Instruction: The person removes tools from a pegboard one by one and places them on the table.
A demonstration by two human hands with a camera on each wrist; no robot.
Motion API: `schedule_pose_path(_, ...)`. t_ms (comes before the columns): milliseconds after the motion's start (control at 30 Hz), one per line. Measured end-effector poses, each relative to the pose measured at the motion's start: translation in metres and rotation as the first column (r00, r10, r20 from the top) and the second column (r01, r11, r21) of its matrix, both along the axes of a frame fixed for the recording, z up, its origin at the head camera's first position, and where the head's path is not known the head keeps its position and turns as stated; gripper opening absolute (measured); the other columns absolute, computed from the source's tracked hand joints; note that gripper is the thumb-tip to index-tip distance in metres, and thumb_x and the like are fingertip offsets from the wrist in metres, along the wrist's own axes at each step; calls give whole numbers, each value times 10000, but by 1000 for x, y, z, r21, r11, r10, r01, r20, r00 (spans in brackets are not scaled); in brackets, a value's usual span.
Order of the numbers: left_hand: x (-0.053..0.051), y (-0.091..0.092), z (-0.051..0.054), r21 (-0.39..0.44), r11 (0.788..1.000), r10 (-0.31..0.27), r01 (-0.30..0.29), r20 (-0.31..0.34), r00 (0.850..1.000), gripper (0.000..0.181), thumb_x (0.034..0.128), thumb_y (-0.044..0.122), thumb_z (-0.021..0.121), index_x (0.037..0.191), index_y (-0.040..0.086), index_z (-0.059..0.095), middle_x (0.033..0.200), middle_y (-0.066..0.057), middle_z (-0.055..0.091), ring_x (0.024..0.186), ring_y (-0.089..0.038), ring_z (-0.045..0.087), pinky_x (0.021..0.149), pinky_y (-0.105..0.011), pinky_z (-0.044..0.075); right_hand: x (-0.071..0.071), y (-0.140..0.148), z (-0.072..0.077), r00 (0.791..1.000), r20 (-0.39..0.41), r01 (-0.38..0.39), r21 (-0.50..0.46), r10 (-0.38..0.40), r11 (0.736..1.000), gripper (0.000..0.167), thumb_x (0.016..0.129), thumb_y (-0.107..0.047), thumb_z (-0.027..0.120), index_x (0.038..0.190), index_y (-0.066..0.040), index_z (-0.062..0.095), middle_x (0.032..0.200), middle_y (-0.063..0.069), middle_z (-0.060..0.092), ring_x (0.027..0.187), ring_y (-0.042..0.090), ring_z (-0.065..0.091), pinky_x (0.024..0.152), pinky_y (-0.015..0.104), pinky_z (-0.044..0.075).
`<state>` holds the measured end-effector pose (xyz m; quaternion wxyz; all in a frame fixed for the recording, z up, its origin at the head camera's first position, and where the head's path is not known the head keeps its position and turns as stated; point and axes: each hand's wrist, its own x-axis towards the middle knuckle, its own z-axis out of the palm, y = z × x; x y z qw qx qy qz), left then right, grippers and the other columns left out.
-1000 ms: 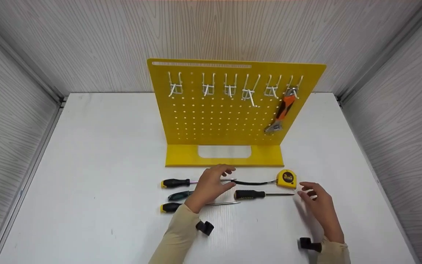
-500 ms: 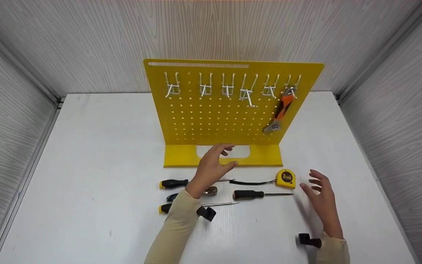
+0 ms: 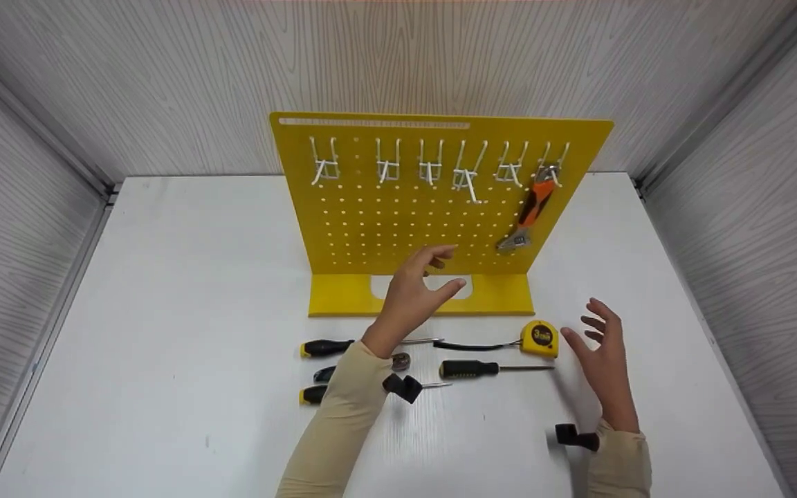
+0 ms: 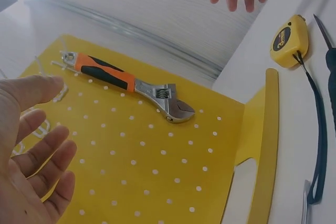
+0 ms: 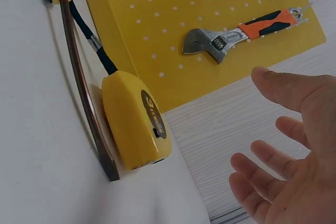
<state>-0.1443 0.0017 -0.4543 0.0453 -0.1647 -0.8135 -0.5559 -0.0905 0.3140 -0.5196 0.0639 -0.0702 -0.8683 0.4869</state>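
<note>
My left hand [image 3: 416,290] hovers in front of the lower part of the yellow pegboard [image 3: 350,235], thumb and fingers spread with nothing between them. To the right of the tape measure [image 3: 539,339] my right hand [image 3: 602,360] is raised, its fingers loosely bent around no object. An adjustable wrench [image 4: 131,83] with an orange and black handle hangs from the rightmost hook, jaw end down. Below the tape measure lies a black-handled screwdriver [image 3: 471,369]. Two more screwdrivers, the upper one [image 3: 327,348] and the lower one [image 3: 312,395], lie left, partly covered by my left arm.
Several white hooks [image 3: 388,169] stick out along the top of the pegboard. Between the left screwdrivers lies a dark-handled tool [image 3: 324,374], mostly hidden under the left sleeve; its round metal end [image 3: 400,361] shows. Walls enclose the white table [image 3: 163,311] at the back and sides.
My left hand has risen from over the tools to the front of the pegboard. My right hand has moved up beside the tape measure. The tools lie as before.
</note>
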Motion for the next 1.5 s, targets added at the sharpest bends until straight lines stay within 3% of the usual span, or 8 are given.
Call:
schedule_pose_path(400, -7, 10, 15, 6, 1000, -17, 17, -59, 998, 493, 883, 261, 706, 1323, 121, 534, 1225, -45, 598, 1095, -232, 559, 939, -350, 466, -12, -9, 8, 1000, -20, -11, -50, 10, 999, 738, 901, -155, 676, 1502, -96, 252, 1492, 131, 343, 1291, 281, 433, 1060, 397, 341)
schedule_pose_path(733, -16, 20, 17, 61, 998, -8, 10, -26, 1000, 472, 883, 244, 706, 1308, 111, 550, 1212, -67, 611, 1090, -249, 564, 910, -360, 458, -24, -20, 14, 999, -12, -36, -104, 35, 994, 726, 914, -199, 663, 1506, -131, 247, 1497, 118, 339, 1291, 267, 431, 1075, 398, 338)
schedule_pose_path(1067, -22, 38, 24, 95, 996, 2, 0, -14, 1000, 482, 882, 251, 708, 1309, 100, 543, 1217, -76, 602, 1107, -242, 561, 922, -348, 468, -37, -47, 14, 997, -72, -45, -138, 35, 989, 765, 921, -244, 654, 1511, -96, 189, 1509, 146, 296, 1297, 288, 418, 1062, 410, 339)
schedule_pose_path(1300, -27, 49, 21, 144, 989, -26, 18, 51, 998, 557, 884, 262, 705, 1377, 104, 499, 1352, -86, 573, 1247, -177, 529, 1002, -367, 463, -47, -67, 10, 993, -111, -55, -160, 38, 986, 822, 902, -226, 681, 1513, -82, 149, 1558, 142, 210, 1414, 319, 285, 1122, 447, 289)
schedule_pose_path(1500, -33, 57, 16, 196, 980, -46, 19, 131, 990, 613, 879, 292, 708, 1423, 158, 460, 1427, -47, 517, 1325, -181, 468, 1073, -417, 409, -55, -80, 9, 996, -70, -64, -174, 53, 983, 935, 874, -306, 704, 1531, -109, 70, 1609, 117, 67, 1479, 301, 177, 1182, 445, 225)
